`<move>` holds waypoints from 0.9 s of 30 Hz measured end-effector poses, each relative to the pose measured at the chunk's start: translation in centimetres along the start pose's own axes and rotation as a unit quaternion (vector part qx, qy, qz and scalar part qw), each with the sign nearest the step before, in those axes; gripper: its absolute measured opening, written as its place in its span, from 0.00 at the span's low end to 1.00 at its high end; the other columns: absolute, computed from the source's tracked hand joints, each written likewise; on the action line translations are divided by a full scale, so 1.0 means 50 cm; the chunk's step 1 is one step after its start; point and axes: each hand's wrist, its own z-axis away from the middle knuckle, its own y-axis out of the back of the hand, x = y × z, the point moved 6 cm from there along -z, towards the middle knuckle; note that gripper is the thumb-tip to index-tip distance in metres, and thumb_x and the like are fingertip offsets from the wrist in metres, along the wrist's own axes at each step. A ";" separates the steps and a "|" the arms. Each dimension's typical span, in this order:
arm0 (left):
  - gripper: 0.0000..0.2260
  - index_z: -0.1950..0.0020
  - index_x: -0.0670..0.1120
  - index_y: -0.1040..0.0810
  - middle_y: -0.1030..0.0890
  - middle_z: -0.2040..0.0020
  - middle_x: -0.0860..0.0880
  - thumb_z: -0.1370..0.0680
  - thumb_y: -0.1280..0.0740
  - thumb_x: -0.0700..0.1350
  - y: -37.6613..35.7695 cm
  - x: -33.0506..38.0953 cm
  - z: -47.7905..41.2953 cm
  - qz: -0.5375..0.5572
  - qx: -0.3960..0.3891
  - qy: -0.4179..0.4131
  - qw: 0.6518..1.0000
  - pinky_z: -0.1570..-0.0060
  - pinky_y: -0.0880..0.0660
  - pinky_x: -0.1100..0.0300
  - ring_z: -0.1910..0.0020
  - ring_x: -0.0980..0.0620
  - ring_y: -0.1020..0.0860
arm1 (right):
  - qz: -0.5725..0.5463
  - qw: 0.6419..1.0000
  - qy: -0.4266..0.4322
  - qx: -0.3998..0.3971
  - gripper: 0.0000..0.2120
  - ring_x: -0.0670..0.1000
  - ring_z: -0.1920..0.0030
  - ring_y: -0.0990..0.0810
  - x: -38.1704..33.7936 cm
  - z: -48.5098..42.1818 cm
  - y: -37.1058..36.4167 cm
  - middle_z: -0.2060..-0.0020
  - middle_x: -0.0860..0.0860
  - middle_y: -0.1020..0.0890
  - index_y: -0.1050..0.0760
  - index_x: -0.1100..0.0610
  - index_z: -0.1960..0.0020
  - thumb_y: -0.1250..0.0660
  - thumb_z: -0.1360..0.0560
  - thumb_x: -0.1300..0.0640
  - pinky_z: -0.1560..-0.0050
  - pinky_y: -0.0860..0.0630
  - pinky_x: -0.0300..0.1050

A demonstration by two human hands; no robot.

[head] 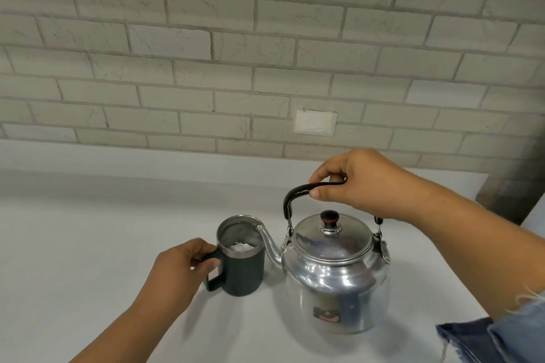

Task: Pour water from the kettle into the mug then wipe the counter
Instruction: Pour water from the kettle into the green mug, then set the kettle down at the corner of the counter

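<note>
One piece of frayed denim fabric point(495, 339) at the table's point(88, 244) near right edge. One kettle point(333, 283) near-right, right hand point(368, 183) fingers clenched round its top handle, spout tip at the rim of the one mug point(240, 259). Left hand point(180, 268) grips the mug handle. Bare table runs left and back to the wall.

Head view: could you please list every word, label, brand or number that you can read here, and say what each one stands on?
No text can be read in this view.
On the kettle: a dark sticker with a reddish mark, low on the body; too blurred to read.
On the mug: no lettering shows on the side in view.
On the wall plate: blank, no marking.
</note>
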 end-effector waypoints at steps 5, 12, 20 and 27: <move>0.06 0.57 0.56 0.22 0.19 0.61 0.59 0.27 0.30 0.44 -0.002 0.004 0.002 -0.020 0.008 0.003 1.000 0.61 0.31 0.65 0.58 0.60 0.22 | -0.052 0.998 -0.043 0.009 0.08 0.44 0.69 0.27 0.059 0.022 0.006 0.66 0.46 0.22 0.18 0.49 0.55 0.28 0.30 0.46 0.68 0.33 0.36; 0.07 0.50 0.50 0.21 0.19 0.57 0.52 0.28 0.30 0.46 -0.003 0.028 0.007 -0.083 0.053 0.020 0.995 0.58 0.29 0.59 0.57 0.53 0.21 | -0.095 0.991 -0.085 0.032 0.09 0.50 0.68 0.31 0.171 0.057 0.056 0.65 0.53 0.23 0.19 0.51 0.59 0.26 0.32 0.47 0.70 0.35 0.41; 0.07 0.52 0.55 0.23 0.22 0.56 0.58 0.27 0.31 0.45 -0.020 0.184 0.038 -0.055 0.119 -0.076 0.988 0.63 0.31 0.69 0.59 0.57 0.23 | -0.097 0.985 -0.115 0.084 0.09 0.52 0.61 0.26 0.334 0.084 0.152 0.61 0.57 0.21 0.19 0.53 0.59 0.25 0.32 0.48 0.58 0.30 0.46; 0.08 0.54 0.63 0.23 0.21 0.56 0.60 0.28 0.31 0.49 -0.181 0.256 0.039 -0.053 0.005 -0.113 0.992 0.59 0.27 0.69 0.57 0.62 0.22 | -0.111 0.978 -0.155 0.090 0.11 0.50 0.64 0.29 0.507 0.076 0.210 0.65 0.54 0.25 0.20 0.58 0.57 0.25 0.32 0.51 0.63 0.32 0.44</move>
